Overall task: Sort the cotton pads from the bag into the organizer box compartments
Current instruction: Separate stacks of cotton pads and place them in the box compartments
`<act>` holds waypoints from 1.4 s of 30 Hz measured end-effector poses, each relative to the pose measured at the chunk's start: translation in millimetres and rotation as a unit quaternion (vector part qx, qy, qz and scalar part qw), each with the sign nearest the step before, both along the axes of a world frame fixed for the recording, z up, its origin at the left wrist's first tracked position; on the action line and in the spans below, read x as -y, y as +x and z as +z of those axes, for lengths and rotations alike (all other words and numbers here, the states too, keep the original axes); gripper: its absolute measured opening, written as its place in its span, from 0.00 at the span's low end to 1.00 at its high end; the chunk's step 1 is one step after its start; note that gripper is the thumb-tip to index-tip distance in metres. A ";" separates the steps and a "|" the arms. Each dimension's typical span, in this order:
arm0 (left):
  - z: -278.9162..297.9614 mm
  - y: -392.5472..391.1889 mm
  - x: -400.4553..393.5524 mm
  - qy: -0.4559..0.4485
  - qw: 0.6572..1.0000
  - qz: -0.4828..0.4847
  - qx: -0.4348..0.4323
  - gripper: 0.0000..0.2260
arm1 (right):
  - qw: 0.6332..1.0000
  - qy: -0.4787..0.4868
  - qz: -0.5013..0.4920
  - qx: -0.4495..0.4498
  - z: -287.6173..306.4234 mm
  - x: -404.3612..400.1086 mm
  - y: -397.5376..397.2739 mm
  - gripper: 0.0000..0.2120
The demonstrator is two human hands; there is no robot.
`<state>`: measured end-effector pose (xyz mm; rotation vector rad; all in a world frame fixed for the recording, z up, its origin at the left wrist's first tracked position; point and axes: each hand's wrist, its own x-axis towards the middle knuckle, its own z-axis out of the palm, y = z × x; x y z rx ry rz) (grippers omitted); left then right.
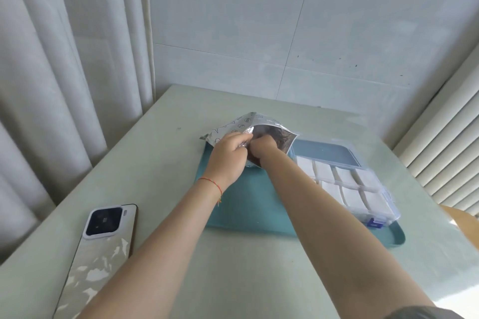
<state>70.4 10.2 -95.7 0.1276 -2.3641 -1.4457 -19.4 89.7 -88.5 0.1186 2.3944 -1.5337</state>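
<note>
1. Tiled wall, pale green table (166, 254); teal tray (241, 212) at centre.
2. Left hand (228, 155) pinches the foil bag (259, 129) mouth at the tray's far edge.
3. Right hand (264, 149) reaches inside; its grip is hidden.
4. Best keep the mouth wide and lift few cotton pads (344, 186) toward the organizer box (386, 217) on the tray's right.

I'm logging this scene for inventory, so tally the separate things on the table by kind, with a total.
Foil bag: 1
Clear organizer box: 1
Teal tray: 1
Phone: 1
Total: 4
The cotton pads in the box overlap too much to count.
</note>
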 end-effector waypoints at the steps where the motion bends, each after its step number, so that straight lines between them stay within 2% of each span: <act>1: -0.3 -0.6 0.0 0.003 1.000 -0.001 0.003 0.21 | 0.999 0.025 0.020 -0.004 -3.0 0.8 -3.3 0.15; 4: -2.1 -3.7 1.0 0.009 1.000 0.005 0.010 0.22 | 0.996 0.083 0.027 -0.036 -5.9 1.8 -2.9 0.17; 6: -3.4 -5.5 2.7 0.021 1.000 0.011 0.017 0.23 | 0.993 0.092 -0.004 -0.074 -7.7 0.1 -0.9 0.23; 7: -3.7 -6.1 3.4 0.027 0.999 0.013 0.018 0.23 | 0.993 0.089 -0.015 -0.081 -5.3 -2.9 1.0 0.23; 10: -2.6 -6.3 4.7 0.029 0.999 0.015 0.011 0.23 | 0.989 0.097 -0.004 -0.112 8.0 -17.3 5.6 0.13; 12: -2.5 -7.3 5.4 0.018 1.000 0.018 0.011 0.23 | 0.984 0.113 0.015 -0.136 17.1 -30.1 8.5 0.17; 16: -2.3 -7.5 5.4 -0.016 0.999 0.023 0.025 0.22 | 0.980 0.130 0.104 -0.111 32.8 -56.6 25.7 0.13; 20: -2.0 -4.5 2.4 -0.072 0.996 0.046 0.037 0.19 | 0.988 0.027 0.129 -0.085 33.9 -79.6 38.9 0.09; 24: -0.8 4.4 -11.1 -0.139 0.986 0.094 -0.021 0.13 | 0.988 -0.085 0.120 -0.050 22.2 -90.8 40.2 0.08; 27: 3.5 11.6 -19.1 -0.146 0.983 0.082 -0.069 0.10 | 0.984 -0.140 0.104 -0.035 15.5 -90.9 42.2 0.02; 30: 1.1 16.7 -25.2 -0.186 0.974 0.059 -0.119 0.08 | 0.984 -0.149 0.092 -0.028 12.9 -87.8 43.5 0.09; 32: -3.9 17.8 -29.2 -0.216 0.967 0.050 -0.128 0.09 | 0.984 -0.146 0.095 -0.025 13.0 -85.4 45.1 0.10; 34: -7.7 18.9 -33.3 -0.254 0.962 0.040 -0.087 0.13 | 0.986 -0.139 0.086 -0.020 13.6 -83.8 47.0 0.09; 37: -9.4 19.3 -39.2 -0.340 0.939 0.035 -0.026 0.16 | 0.990 -0.116 0.083 -0.012 13.6 -84.3 46.9 0.14; 39: -8.8 18.5 -41.0 -0.373 0.927 0.043 -0.004 0.15 | 0.989 -0.090 0.114 -0.018 14.9 -86.6 46.6 0.08; 41: -7.9 17.2 -42.2 -0.353 0.934 0.060 -0.018 0.08 | 0.986 -0.087 0.138 -0.023 17.9 -92.0 47.7 0.02; 42: -7.6 17.0 -41.5 -0.327 0.942 0.071 -0.025 0.07 | 0.985 -0.101 0.134 -0.025 19.8 -94.4 47.8 0.03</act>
